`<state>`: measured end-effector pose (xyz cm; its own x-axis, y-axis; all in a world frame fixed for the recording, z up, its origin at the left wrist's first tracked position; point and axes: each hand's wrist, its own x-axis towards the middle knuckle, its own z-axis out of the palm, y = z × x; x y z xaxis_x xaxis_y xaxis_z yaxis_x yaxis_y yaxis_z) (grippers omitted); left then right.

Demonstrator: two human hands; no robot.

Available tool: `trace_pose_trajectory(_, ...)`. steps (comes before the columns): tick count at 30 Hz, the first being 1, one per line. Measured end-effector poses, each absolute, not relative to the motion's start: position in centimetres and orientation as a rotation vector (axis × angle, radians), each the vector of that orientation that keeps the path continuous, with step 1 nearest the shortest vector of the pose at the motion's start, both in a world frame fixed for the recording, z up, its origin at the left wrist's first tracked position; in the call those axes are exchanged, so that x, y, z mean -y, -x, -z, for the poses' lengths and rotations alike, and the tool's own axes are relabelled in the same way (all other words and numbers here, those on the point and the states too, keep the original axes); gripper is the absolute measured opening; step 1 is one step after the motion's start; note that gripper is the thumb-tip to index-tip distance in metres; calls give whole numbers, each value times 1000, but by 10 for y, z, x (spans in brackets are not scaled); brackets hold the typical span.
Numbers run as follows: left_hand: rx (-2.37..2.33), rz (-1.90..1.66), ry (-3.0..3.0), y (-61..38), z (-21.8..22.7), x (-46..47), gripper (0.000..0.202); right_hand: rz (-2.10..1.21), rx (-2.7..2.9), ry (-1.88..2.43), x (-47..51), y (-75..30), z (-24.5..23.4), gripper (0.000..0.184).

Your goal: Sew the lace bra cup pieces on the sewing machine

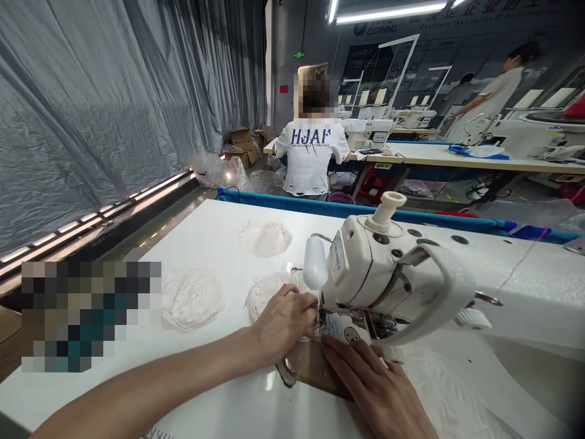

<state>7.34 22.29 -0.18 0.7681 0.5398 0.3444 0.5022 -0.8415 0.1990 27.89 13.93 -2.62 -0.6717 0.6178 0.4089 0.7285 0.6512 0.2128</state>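
A white sewing machine reaches over the table from the right, its needle area partly hidden behind my fingers. My left hand is closed, with bent fingers gripping the edge of a round white lace piece beside the presser foot. Nearer to me, my right hand lies flat with fingers stretched out, pressing on a brown, see-through piece with a dark edge. That brown piece meets the lace just in front of the needle area; its right part is under my right hand.
Two more round lace pieces, one at left and one farther back, lie on the white table. White lacy fabric lies at right. A blue cloth trough edges the table's far side. A person sits beyond it.
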Motion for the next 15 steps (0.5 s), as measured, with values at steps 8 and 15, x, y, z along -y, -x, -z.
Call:
trace_pose_trajectory(8,-769,-672,-2768,-73,12,-230,22,558,2616,1108,-138,-279,28,44)
trace_pose_trajectory(15,-785,-739,-3061,-71,-6,-202,19,397,2453,1080,-130,-273,29,40)
